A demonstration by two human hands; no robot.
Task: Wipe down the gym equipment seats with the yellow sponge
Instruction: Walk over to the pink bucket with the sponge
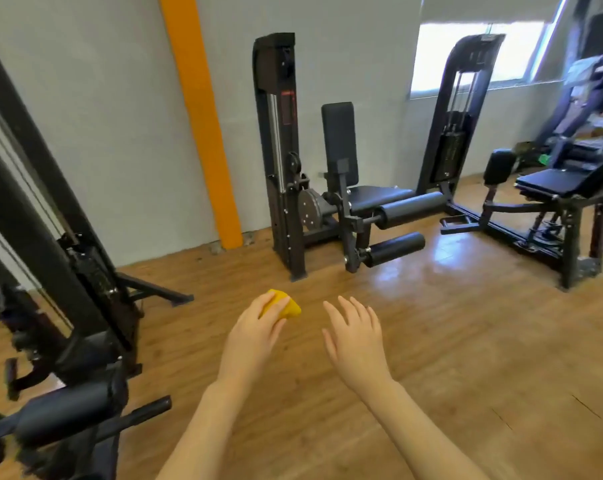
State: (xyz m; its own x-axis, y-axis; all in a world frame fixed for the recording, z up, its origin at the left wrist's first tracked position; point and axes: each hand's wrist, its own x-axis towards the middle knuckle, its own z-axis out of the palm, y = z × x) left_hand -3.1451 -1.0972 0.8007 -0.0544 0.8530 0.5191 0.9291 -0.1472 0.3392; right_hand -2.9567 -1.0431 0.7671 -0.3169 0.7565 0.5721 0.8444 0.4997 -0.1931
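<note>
My left hand (258, 327) grips the yellow sponge (288, 306), squeezed between fingers and thumb, held out over the wooden floor. My right hand (353, 330) hovers beside it, fingers straight and spread, holding nothing. Ahead by the wall stands a black leg machine with a flat black seat (379, 195) and an upright back pad (339, 140). At the far right another machine has a black seat (549, 180). Both seats are well beyond my hands.
Two roller pads (410, 209) stick out from the middle machine toward me. A black cable machine frame (68, 244) and padded roller (68, 407) fill the left side. An orange stripe (203, 123) runs down the grey wall. Wooden floor (449, 341) lies between me and the machines.
</note>
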